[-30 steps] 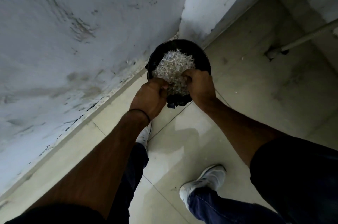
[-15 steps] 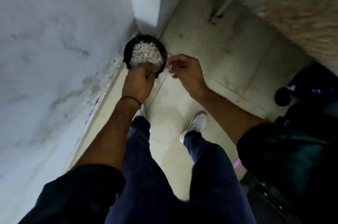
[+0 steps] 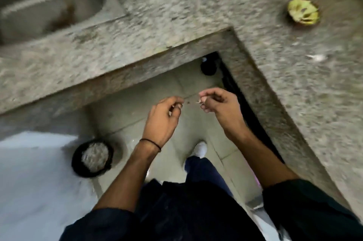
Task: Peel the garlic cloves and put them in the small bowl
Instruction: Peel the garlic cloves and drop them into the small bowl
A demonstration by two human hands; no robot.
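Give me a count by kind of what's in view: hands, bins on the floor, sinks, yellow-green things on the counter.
Hands: 2, left hand, right hand
Black bin: 1
Sink: 1
Yellow-green item: 1
Total: 5

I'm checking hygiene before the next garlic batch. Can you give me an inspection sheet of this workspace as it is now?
Surface: granite counter, L-shaped, speckled; picture blurred.
Job's things: no cloves or small bowl made out; round yellowish thing on the counter, too blurred to name.
Clutter: black bin heaped with pale peels, on the floor.
Hands: right hand pinches a small pale scrap; left hand has curled fingers, hold unclear.
Cables: nothing seen.
Surroundings: sink, tiled floor, dark object under the counter.
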